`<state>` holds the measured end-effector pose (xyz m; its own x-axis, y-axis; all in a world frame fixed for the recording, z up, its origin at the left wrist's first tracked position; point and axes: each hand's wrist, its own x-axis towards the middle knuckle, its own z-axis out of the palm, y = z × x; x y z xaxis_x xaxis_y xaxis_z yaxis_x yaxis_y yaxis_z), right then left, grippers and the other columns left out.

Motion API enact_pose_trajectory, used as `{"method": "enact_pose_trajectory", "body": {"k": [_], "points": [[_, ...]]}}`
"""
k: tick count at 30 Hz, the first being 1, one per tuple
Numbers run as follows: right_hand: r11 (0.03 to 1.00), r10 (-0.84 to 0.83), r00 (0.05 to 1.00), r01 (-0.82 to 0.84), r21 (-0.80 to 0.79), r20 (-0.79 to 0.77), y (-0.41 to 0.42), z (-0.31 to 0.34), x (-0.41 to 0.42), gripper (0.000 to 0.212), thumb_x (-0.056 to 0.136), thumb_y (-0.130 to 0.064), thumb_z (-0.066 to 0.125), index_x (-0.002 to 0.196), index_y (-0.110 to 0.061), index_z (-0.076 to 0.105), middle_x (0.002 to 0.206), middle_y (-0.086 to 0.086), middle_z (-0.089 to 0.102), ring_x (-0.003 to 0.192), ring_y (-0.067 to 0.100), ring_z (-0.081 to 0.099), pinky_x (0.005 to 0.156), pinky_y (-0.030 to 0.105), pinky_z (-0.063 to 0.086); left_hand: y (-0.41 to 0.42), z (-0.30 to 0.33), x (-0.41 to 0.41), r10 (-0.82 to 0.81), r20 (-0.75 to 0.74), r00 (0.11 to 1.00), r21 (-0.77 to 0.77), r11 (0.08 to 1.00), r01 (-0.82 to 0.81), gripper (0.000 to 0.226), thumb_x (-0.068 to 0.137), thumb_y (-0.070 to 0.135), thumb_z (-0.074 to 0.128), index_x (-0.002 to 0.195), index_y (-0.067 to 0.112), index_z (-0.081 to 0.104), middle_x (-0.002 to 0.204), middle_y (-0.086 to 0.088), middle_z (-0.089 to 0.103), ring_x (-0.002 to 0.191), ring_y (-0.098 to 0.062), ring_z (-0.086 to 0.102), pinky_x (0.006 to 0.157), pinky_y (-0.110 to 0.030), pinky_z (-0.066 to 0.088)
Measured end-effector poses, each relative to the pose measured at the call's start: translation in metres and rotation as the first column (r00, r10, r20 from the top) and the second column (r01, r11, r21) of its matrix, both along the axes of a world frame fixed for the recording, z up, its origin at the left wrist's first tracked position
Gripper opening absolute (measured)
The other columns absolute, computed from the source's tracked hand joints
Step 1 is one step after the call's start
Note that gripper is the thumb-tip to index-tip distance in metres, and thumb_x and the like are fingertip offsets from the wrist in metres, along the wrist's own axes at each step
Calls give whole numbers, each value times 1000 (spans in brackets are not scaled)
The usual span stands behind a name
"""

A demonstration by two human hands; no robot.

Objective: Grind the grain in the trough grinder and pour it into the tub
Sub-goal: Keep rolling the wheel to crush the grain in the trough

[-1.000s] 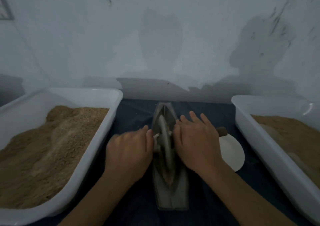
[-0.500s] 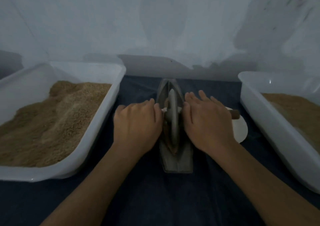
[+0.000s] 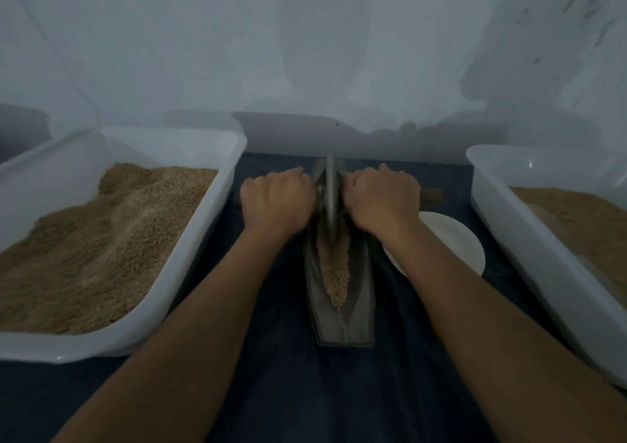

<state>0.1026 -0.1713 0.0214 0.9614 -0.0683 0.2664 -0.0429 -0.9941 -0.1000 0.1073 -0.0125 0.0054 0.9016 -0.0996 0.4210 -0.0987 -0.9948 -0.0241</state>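
Note:
A grey boat-shaped trough grinder (image 3: 342, 317) lies lengthwise on the dark cloth in the middle. Its upright grinding wheel (image 3: 330, 201) stands at the trough's far end. My left hand (image 3: 276, 201) grips the wheel's axle handle on the left side, and my right hand (image 3: 381, 200) grips it on the right; the handle's wooden end (image 3: 432, 195) sticks out past my right hand. A strip of brown grain (image 3: 335, 273) lies bare in the near half of the trough. A white tub (image 3: 190, 273) of grain stands at the left, another white tub (image 3: 502, 218) at the right.
A white plate (image 3: 451, 242) lies on the cloth just right of the trough, partly under my right forearm. A pale wall rises close behind the trough. Dark cloth (image 3: 305, 391) covers the surface between the tubs.
Both hands have pushed the wheel from the trough's near half to its far end, and their fingers have curled round the handle. The grain in the near half now shows.

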Motion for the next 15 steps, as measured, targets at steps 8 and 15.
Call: {"method": "enact_pose_trajectory", "body": {"k": [8,15], "points": [[977,211,956,-204,-56,203,-7,-5,-103,61,104,-41,19,142,-13,59,142,3,61,140,24,49,116,50,38,23,-23,-106,-146,153,977,-265,947,183,53,109,39,27,141,11,60,137,-7,65,117,-19,68,90,-41,56],[998,53,994,-52,18,-90,-7,7,-3,43,103,-27,23,105,-18,65,124,8,68,129,35,52,109,50,37,-5,5,-12,41,12,999,24,999,-41,43,104,27,8,94,24,49,83,2,54,71,-23,46,69,-36,31]]}}
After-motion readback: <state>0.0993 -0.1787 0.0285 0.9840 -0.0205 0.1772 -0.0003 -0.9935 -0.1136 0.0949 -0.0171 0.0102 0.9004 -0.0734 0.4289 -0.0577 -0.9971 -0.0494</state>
